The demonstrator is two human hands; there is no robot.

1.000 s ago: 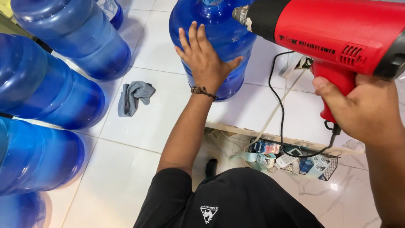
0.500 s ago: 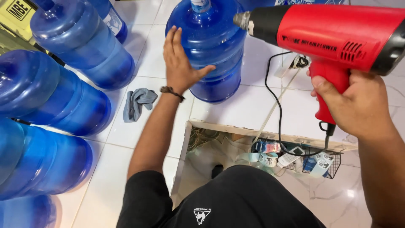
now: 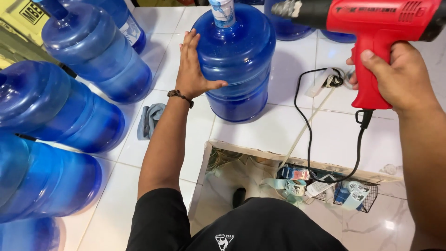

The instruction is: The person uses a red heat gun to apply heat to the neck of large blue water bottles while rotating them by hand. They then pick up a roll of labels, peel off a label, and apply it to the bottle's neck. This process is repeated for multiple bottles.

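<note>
A large blue water jug stands upright on a white tiled counter, with a pale seal sleeve over its capped neck. My left hand lies flat with spread fingers against the jug's left side. My right hand grips the handle of a red heat gun. The gun's metal nozzle points left, just to the right of the jug's neck. A black cord hangs from the gun's handle.
Several more blue jugs lie and stand along the left. A grey rag lies on the tiles. An opening in the counter shows a wire basket and tape rolls below. More jugs stand behind.
My view has shifted so the jug sits nearer and more central. My left hand has slid from the jug's front to its left side. The heat gun nozzle stays near the neck.
</note>
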